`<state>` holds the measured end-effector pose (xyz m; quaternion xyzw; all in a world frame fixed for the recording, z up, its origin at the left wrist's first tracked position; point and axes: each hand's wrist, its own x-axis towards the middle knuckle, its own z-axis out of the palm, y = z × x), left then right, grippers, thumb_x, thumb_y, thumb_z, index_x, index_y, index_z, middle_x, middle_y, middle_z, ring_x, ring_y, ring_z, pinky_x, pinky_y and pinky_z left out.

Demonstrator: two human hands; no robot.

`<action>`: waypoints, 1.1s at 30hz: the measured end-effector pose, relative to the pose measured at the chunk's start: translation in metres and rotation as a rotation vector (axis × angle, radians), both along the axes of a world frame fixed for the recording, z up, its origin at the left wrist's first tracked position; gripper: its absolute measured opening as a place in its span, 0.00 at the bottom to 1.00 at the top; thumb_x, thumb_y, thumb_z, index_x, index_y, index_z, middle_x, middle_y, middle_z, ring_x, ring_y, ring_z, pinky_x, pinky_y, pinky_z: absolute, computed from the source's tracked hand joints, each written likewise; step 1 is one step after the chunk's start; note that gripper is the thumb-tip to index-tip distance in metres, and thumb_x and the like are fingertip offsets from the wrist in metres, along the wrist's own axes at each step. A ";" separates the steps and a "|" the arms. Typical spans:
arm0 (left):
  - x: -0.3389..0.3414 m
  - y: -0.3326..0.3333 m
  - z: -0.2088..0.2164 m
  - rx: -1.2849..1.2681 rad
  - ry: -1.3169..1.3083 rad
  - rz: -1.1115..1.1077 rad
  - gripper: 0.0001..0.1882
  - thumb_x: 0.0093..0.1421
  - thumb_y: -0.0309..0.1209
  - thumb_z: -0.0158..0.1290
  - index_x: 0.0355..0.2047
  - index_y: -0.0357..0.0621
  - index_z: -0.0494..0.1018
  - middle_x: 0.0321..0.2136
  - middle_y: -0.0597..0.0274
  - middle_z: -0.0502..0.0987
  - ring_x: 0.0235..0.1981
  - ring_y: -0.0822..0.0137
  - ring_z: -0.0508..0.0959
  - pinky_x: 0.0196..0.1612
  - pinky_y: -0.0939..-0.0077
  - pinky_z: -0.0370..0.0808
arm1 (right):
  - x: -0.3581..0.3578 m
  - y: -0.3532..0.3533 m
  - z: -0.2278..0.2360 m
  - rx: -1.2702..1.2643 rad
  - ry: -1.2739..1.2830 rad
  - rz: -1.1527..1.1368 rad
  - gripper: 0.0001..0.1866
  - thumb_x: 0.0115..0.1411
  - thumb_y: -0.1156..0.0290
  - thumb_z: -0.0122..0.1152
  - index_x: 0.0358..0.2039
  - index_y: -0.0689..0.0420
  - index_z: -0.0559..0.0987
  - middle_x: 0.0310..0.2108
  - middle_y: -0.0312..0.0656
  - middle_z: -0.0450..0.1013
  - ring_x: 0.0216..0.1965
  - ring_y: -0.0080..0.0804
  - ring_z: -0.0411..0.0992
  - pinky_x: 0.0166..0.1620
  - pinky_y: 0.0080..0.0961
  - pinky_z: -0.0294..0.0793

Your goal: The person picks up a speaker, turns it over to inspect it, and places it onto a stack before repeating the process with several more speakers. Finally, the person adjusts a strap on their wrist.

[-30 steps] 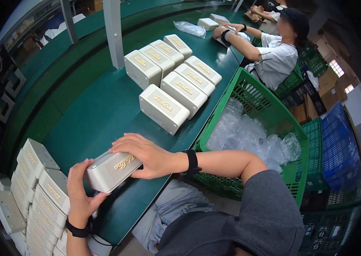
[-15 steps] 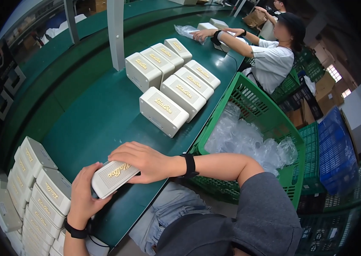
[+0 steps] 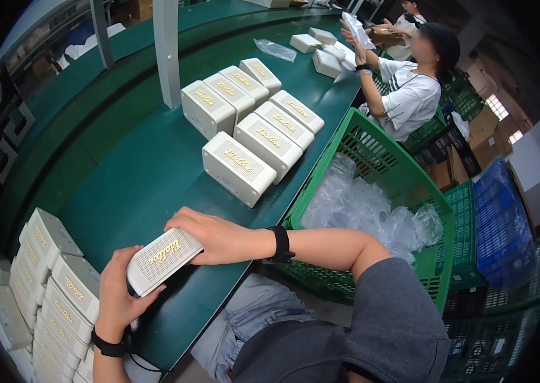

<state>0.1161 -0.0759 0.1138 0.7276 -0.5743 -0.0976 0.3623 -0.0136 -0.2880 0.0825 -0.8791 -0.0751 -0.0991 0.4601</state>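
Observation:
Between my two hands is a cream speaker box [image 3: 162, 258] with a perforated grille and raised gold lettering, held above the green work table [image 3: 136, 185]. My left hand [image 3: 117, 290] grips its left end, thumb along the near edge. Around the other end closes my right hand [image 3: 209, 237], fingers over the far side. Beyond my hands stand two rows of matching speakers [image 3: 239, 167], grilles up. Stacked speakers [image 3: 66, 300] rise at my left, beside my left forearm. The held speaker's underside is hidden.
A green plastic crate [image 3: 321, 185] with crumpled clear bags [image 3: 365, 207] stands at the table's right edge. A metal post [image 3: 166, 57] rises from the table's far side. A co-worker [image 3: 404, 83] at the far right lifts a bagged item [image 3: 356, 29]; a flat plastic bag [image 3: 275, 50] lies nearby.
My right hand has slid toward the speaker's right end, baring more lettering. The speaker has shifted slightly left and up. The co-worker has raised a bagged item off the table.

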 end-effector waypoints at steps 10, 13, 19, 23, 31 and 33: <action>0.001 -0.001 0.000 0.002 -0.005 0.001 0.35 0.36 0.28 0.65 0.46 0.36 0.63 0.38 0.49 0.70 0.40 0.51 0.72 0.45 0.67 0.69 | 0.001 0.000 0.000 0.005 -0.042 -0.006 0.29 0.41 0.78 0.63 0.45 0.60 0.63 0.41 0.47 0.62 0.44 0.47 0.65 0.44 0.34 0.68; 0.001 -0.002 -0.001 -0.008 -0.008 -0.007 0.35 0.36 0.28 0.64 0.46 0.36 0.63 0.38 0.49 0.70 0.40 0.51 0.72 0.45 0.67 0.69 | 0.000 -0.001 0.001 0.007 -0.027 -0.009 0.29 0.41 0.78 0.64 0.46 0.59 0.63 0.43 0.47 0.62 0.45 0.48 0.65 0.45 0.34 0.68; 0.000 -0.001 -0.001 -0.018 -0.011 0.025 0.34 0.36 0.29 0.65 0.46 0.37 0.63 0.38 0.50 0.71 0.39 0.51 0.73 0.43 0.67 0.70 | -0.002 0.005 -0.002 0.103 -0.063 -0.103 0.31 0.43 0.77 0.65 0.49 0.58 0.63 0.47 0.48 0.63 0.48 0.48 0.66 0.46 0.34 0.69; 0.001 0.003 0.000 -0.018 0.026 0.059 0.32 0.38 0.30 0.64 0.45 0.37 0.64 0.37 0.50 0.71 0.39 0.51 0.73 0.43 0.68 0.70 | 0.003 0.003 -0.008 0.178 0.103 -0.121 0.31 0.44 0.76 0.66 0.49 0.58 0.63 0.46 0.50 0.67 0.48 0.46 0.68 0.47 0.32 0.69; 0.011 0.003 -0.001 -0.026 -0.149 0.014 0.31 0.42 0.39 0.64 0.44 0.39 0.67 0.38 0.54 0.73 0.38 0.53 0.74 0.41 0.66 0.70 | -0.001 0.003 0.003 0.070 -0.025 -0.064 0.31 0.42 0.77 0.70 0.46 0.59 0.66 0.46 0.48 0.70 0.50 0.40 0.69 0.52 0.30 0.67; 0.011 0.003 -0.002 -0.057 -0.199 -0.019 0.32 0.41 0.37 0.65 0.45 0.40 0.67 0.38 0.54 0.73 0.37 0.53 0.74 0.41 0.66 0.70 | 0.000 0.004 0.002 0.050 -0.156 -0.024 0.33 0.40 0.77 0.71 0.47 0.59 0.66 0.47 0.47 0.69 0.50 0.41 0.68 0.52 0.32 0.67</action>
